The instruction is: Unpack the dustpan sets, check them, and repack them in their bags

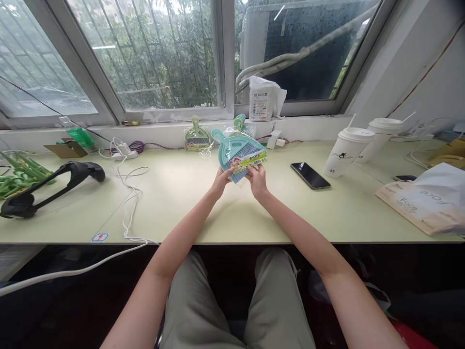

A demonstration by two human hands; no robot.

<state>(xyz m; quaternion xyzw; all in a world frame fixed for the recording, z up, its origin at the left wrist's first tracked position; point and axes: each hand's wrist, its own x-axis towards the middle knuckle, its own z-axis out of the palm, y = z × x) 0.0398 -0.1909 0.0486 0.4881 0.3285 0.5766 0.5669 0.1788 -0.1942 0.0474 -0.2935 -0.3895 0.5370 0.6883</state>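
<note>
Between my two hands is a turquoise mini dustpan and brush set point(238, 151), wrapped in clear plastic with a printed label across it. It is tilted, its handle toward the upper left, raised over the pale desk. My left hand point(222, 180) grips its lower left edge. At its lower right, my right hand point(257, 179) is closed on the edge by the label. Behind it, a green dustpan set point(197, 137) in plastic leans against the ledge below the window. More dustpan sets point(240, 122) stand behind the held one, mostly hidden by it.
Right of my hands lie a black phone point(310, 175), white lidded cups with straws point(347, 152) and a paper bag point(428, 198). On the left are a power strip point(124, 154) with white cables, a black headset frame point(69, 179) and green plants point(22, 172). A white package point(263, 99) sits on the sill.
</note>
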